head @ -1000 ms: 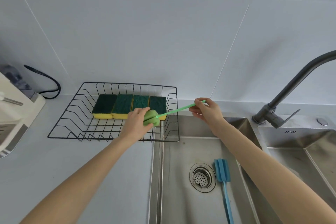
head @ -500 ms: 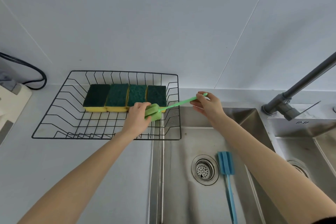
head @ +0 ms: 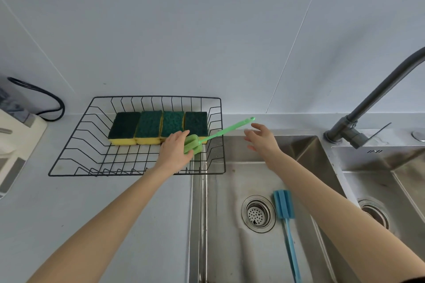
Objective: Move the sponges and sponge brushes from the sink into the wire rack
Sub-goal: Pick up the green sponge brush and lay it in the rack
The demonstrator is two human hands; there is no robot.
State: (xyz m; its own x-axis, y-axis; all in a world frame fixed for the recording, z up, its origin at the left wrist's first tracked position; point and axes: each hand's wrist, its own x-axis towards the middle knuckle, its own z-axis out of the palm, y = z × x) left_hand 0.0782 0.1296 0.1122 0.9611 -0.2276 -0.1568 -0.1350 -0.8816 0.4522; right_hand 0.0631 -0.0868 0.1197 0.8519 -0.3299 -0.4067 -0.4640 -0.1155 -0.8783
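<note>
A black wire rack (head: 69, 142) sits on the counter left of the sink (head: 230, 248). Several green-and-yellow sponges (head: 158, 127) stand in a row at its back. My left hand (head: 174, 151) grips the foam head of a green sponge brush (head: 220, 132) inside the rack's right end; its handle slants up over the rack's right rim. My right hand (head: 262, 139) hovers open just below the handle's tip, apart from it. A blue sponge brush (head: 285, 213) lies in the sink basin beside the drain (head: 258, 213).
A dark grey faucet (head: 368, 108) rises at the right between the two basins; the second basin (head: 391, 190) lies far right. A white appliance (head: 13, 145) with a black cable (head: 46, 99) stands at the left edge. The tiled wall is right behind the rack.
My right hand has let go of the green brush's handle and opened. My left hand keeps hold of the foam head in the rack.
</note>
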